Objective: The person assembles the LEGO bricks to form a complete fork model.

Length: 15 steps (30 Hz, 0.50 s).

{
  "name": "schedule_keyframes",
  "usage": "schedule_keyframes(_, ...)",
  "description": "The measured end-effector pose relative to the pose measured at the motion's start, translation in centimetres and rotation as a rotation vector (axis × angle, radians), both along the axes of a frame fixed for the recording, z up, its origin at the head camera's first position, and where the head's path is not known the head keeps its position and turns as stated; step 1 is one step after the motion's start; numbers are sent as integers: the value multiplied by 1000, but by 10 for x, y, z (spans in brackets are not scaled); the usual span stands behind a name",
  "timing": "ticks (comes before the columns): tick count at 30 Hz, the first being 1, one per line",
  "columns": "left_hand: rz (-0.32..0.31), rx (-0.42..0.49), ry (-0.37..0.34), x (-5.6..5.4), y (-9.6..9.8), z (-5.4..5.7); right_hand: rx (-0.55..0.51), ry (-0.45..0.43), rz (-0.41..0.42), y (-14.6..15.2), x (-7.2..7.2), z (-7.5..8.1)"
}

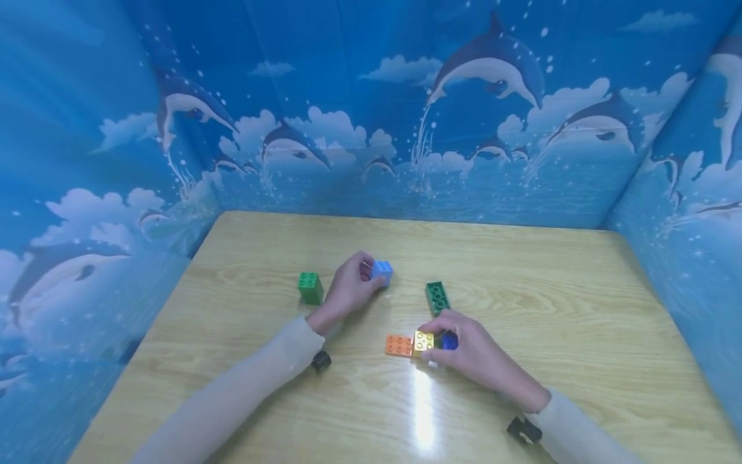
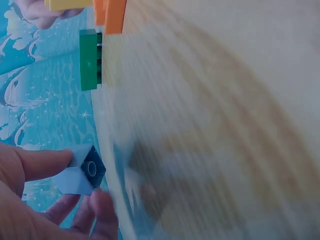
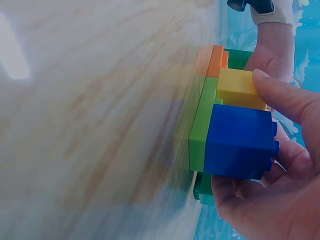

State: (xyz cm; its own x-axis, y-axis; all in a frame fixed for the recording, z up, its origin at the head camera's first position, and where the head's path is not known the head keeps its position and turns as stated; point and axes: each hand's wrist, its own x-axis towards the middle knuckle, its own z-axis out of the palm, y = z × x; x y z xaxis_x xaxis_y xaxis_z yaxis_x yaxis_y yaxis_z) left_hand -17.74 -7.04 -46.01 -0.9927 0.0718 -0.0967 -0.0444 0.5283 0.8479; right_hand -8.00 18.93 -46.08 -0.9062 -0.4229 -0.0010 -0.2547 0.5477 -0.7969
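Note:
Between thumb and fingers, my left hand [image 1: 352, 287] pinches a light blue brick [image 1: 382, 270]. In the left wrist view this brick's hollow underside [image 2: 91, 168] shows, tilted, just above the table. My right hand [image 1: 472, 351] grips a yellow brick [image 1: 424, 341], thumb on one side and index finger on the other. A dark blue brick [image 3: 240, 141] sits beside the yellow one under the palm, its studs facing the curled fingers. Both stand on a light green brick [image 3: 202, 125]. An orange brick [image 1: 399, 345] adjoins them on the left.
A tall green brick [image 1: 311, 289] stands left of my left hand. Beyond my right hand lies a dark green brick [image 1: 437, 298] showing round rings. The wooden table [image 1: 551, 277] is enclosed by blue dolphin-print curtains [image 1: 348, 96] at the back and sides.

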Motion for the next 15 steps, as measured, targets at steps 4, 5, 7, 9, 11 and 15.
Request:
schedule_keyframes(4,-32,-16,4,7,-2,0,1,4,1,1,1,-1)
schedule_keyframes(5,-40,-10,3,8,-2,-1,2,6,1,1,1,-1)
schedule_keyframes(7,-60,8,-3,10,-5,-1,3,9,3,1,1,-1)
schedule_keyframes(9,-87,32,-15,11,-7,-1,4,13,4,1,1,0)
schedule_keyframes(11,-116,66,-25,13,-10,-1,4,16,-1,1,1,-1)
schedule_keyframes(15,-154,96,-28,19,-17,0,-14,13,3,0,2,-3)
